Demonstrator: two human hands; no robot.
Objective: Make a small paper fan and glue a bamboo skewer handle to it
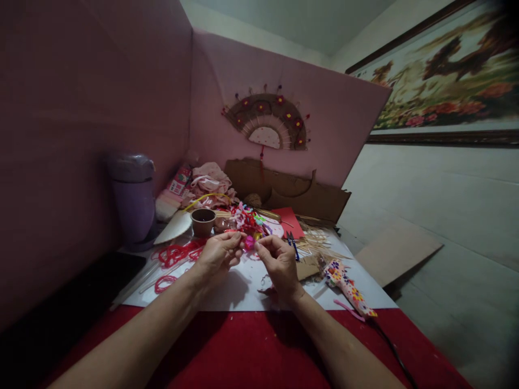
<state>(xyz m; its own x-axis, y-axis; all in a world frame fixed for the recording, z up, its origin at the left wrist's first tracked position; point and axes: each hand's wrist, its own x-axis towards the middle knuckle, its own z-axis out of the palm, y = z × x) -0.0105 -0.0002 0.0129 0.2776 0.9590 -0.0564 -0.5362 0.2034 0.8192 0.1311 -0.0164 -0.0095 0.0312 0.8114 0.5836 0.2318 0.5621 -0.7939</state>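
Above the white sheet, my left hand [219, 253] is closed in a pinch at one side of a small bright magenta piece [248, 243]. From the other side, my right hand [279, 265] pinches with thumb and forefinger at the same piece. Its exact kind is too small to make out. Right behind the fingers lies a heap of colourful fuzzy craft pieces [247, 217]. Blue-handled scissors [292, 247] rest just beyond my right hand. Loops of red cord [174, 255] spread out left of my left hand.
A brown cup [203, 222] and a lidded purple container [133, 200] stand at left. On the right lie thin sticks [320, 240] and a flower-patterned wrapped tool [348, 286] with a black cable. A decorated fan [267, 121] hangs on the pink board behind torn cardboard [284, 189].
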